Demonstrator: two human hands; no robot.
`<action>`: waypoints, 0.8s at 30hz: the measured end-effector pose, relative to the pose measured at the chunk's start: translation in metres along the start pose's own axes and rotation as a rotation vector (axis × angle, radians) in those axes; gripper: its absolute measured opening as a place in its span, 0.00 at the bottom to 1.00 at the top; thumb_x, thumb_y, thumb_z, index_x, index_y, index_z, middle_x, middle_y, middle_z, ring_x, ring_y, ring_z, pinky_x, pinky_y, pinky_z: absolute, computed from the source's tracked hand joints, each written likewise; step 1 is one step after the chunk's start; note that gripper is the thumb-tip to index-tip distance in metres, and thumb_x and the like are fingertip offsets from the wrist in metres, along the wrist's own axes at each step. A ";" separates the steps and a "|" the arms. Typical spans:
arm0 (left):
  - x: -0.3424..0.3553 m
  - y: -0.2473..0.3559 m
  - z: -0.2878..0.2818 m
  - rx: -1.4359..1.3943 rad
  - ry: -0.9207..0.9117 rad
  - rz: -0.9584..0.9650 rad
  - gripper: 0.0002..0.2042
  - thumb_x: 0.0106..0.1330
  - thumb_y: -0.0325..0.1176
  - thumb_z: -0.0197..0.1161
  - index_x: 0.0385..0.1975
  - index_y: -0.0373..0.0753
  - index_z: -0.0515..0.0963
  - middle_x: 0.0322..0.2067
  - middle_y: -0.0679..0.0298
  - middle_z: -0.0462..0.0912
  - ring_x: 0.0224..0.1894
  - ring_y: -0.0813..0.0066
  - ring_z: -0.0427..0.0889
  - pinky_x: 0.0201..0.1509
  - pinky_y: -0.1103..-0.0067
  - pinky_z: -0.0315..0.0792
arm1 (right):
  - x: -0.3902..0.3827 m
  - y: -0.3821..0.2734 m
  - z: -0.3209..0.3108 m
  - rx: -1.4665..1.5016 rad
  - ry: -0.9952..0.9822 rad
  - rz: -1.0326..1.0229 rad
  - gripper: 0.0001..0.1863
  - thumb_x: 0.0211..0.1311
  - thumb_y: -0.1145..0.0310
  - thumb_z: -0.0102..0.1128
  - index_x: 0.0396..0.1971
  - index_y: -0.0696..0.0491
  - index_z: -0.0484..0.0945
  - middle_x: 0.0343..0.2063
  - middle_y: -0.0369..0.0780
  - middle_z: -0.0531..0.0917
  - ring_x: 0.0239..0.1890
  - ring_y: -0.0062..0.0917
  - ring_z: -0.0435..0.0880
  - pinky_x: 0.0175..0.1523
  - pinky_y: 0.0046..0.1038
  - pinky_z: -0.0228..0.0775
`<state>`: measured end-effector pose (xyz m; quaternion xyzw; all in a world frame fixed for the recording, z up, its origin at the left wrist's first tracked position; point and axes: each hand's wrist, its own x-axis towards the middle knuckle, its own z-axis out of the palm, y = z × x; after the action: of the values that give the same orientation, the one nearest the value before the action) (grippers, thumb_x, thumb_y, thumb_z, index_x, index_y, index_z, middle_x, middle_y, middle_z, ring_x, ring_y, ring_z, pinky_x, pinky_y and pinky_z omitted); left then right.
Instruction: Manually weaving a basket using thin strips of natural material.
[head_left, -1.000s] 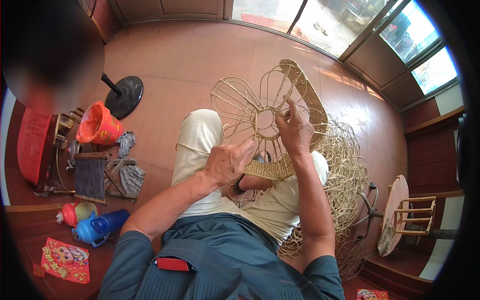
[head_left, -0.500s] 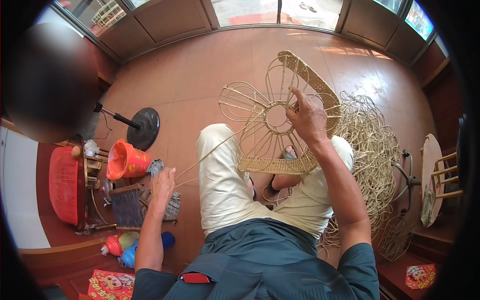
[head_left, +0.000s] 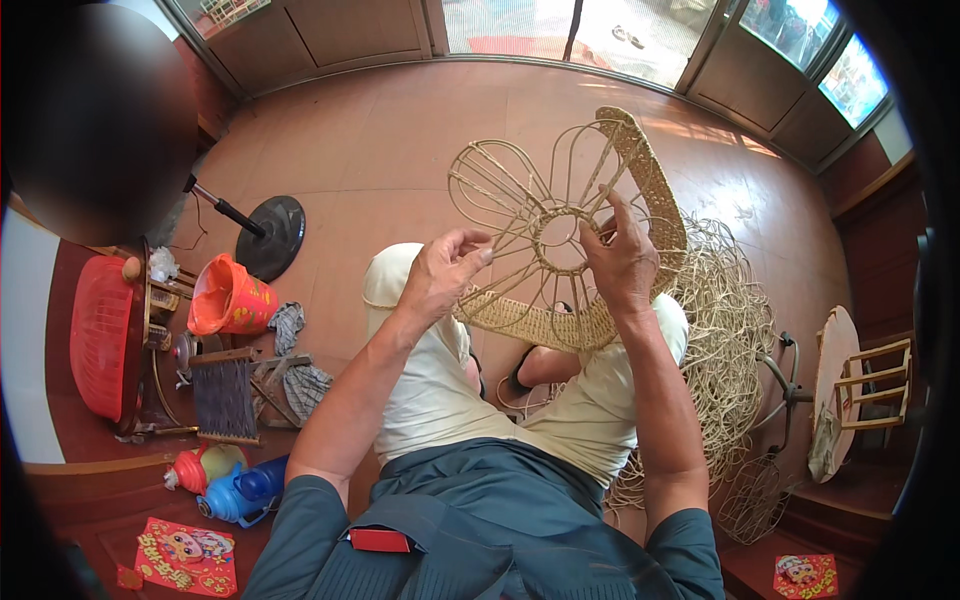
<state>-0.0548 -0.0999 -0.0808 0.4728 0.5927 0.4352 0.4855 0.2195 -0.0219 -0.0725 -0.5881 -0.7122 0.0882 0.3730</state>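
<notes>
Between my knees I hold up a petal-shaped wire frame (head_left: 500, 170) with a round hub ring and a curved band of woven straw-coloured cord (head_left: 655, 190). My right hand (head_left: 622, 262) grips the frame at the right of the hub, fingers curled on its wires. My left hand (head_left: 445, 270) is at the frame's lower-left loops, fingertips pinched, apparently on a thin strand of cord that is hard to make out. A large loose heap of the same cord (head_left: 735, 340) lies on the floor beside my right leg.
At left are a black pedestal base (head_left: 270, 235), red bucket (head_left: 245, 310), red basin (head_left: 100, 340), folding stool (head_left: 225, 400) and flasks (head_left: 235, 495). A round board (head_left: 830, 390) with a small wooden rack (head_left: 875, 380) is at right; glazed doors (head_left: 650, 30) lie ahead.
My left hand went out low left, drawing a long cord, and has come back up to the frame's left loops. My right hand still holds the frame.
</notes>
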 end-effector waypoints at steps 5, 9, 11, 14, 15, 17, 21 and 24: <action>-0.005 0.002 0.002 0.314 -0.005 0.144 0.19 0.79 0.44 0.71 0.54 0.32 0.86 0.45 0.64 0.90 0.44 0.82 0.83 0.49 0.81 0.76 | -0.001 -0.001 -0.002 0.008 -0.002 0.024 0.34 0.63 0.62 0.78 0.71 0.42 0.81 0.33 0.37 0.89 0.34 0.31 0.91 0.41 0.38 0.83; -0.006 -0.002 -0.016 0.241 0.014 0.139 0.14 0.81 0.40 0.69 0.50 0.33 0.86 0.40 0.70 0.87 0.44 0.83 0.81 0.49 0.80 0.76 | 0.000 0.003 -0.002 0.055 -0.028 0.043 0.34 0.63 0.63 0.77 0.71 0.43 0.80 0.34 0.38 0.89 0.35 0.32 0.92 0.42 0.39 0.83; -0.010 -0.009 -0.030 0.202 0.162 0.254 0.11 0.80 0.38 0.70 0.44 0.34 0.86 0.31 0.70 0.83 0.36 0.83 0.78 0.41 0.79 0.74 | -0.001 0.006 0.001 0.069 -0.023 0.067 0.34 0.63 0.63 0.77 0.71 0.43 0.80 0.35 0.38 0.89 0.35 0.33 0.92 0.42 0.39 0.83; -0.023 -0.012 -0.077 0.384 0.341 0.273 0.11 0.80 0.38 0.71 0.41 0.35 0.86 0.28 0.70 0.80 0.34 0.86 0.75 0.39 0.80 0.73 | -0.003 0.009 0.005 0.099 0.037 0.045 0.33 0.63 0.63 0.76 0.70 0.44 0.80 0.36 0.39 0.90 0.37 0.34 0.92 0.43 0.40 0.83; -0.023 -0.016 -0.099 0.450 0.408 0.299 0.12 0.80 0.39 0.71 0.40 0.35 0.86 0.27 0.71 0.79 0.34 0.87 0.74 0.38 0.80 0.73 | -0.002 0.007 0.003 0.099 0.041 0.051 0.33 0.63 0.63 0.76 0.70 0.45 0.80 0.37 0.39 0.90 0.38 0.35 0.92 0.44 0.40 0.84; -0.021 -0.029 -0.158 0.657 0.539 0.282 0.12 0.79 0.39 0.72 0.38 0.34 0.86 0.26 0.66 0.82 0.32 0.79 0.79 0.39 0.75 0.75 | -0.002 0.003 0.005 0.108 0.050 0.062 0.33 0.63 0.62 0.76 0.69 0.45 0.80 0.37 0.39 0.90 0.39 0.35 0.92 0.44 0.40 0.84; -0.030 -0.011 -0.171 1.418 0.640 0.239 0.14 0.79 0.38 0.69 0.55 0.37 0.85 0.52 0.50 0.88 0.52 0.50 0.87 0.57 0.58 0.80 | -0.003 -0.001 0.007 0.146 0.038 0.095 0.32 0.63 0.63 0.77 0.69 0.45 0.81 0.36 0.38 0.90 0.38 0.35 0.92 0.44 0.40 0.84; -0.015 0.015 -0.103 1.044 0.384 0.419 0.21 0.81 0.43 0.67 0.65 0.36 0.81 0.58 0.49 0.86 0.59 0.50 0.86 0.64 0.58 0.79 | -0.006 0.001 0.008 0.151 0.052 0.111 0.32 0.63 0.62 0.77 0.68 0.44 0.81 0.35 0.37 0.89 0.37 0.34 0.93 0.44 0.41 0.83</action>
<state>-0.1532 -0.1182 -0.0484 0.6687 0.6996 0.2505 -0.0235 0.2151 -0.0246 -0.0813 -0.5989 -0.6601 0.1469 0.4290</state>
